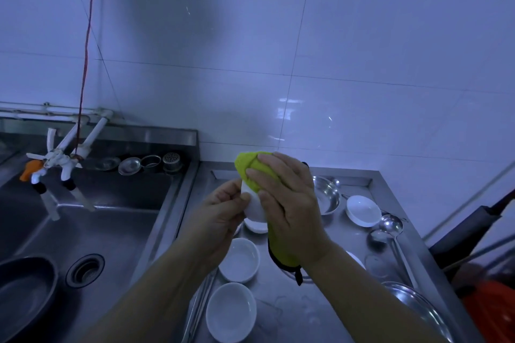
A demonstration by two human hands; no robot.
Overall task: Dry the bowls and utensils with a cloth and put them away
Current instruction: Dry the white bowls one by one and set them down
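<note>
We counted five white bowls: one held bowl [255, 205] up between the hands, one [255, 225] directly beneath it on the steel counter [295, 312], two more nearer the camera [240, 259] [231, 312], and one [363, 210] toward the right side. A further white rim showed behind the right forearm; we could not tell what it was. We noted one steel bowl [327, 193] at the back, two ladles [391, 224] lying side by side, one steel tray [418, 306] at lower right, and one green cloth [259, 172].

The left hand [223, 214] gripped the held bowl, fingers curled around its left side and thumb tip against its wall. The right hand [289, 203] pressed the cloth onto the bowl, fingers spread fairly wide and bent over the cloth's top; the cloth's tail hung down below the right wrist.

The held bowl sat between the two hands, above the counter, apart from the bowls lying there.

To the left we recorded a sink [111, 217] with two taps [53, 167] and a dark pan [23, 292].
</note>
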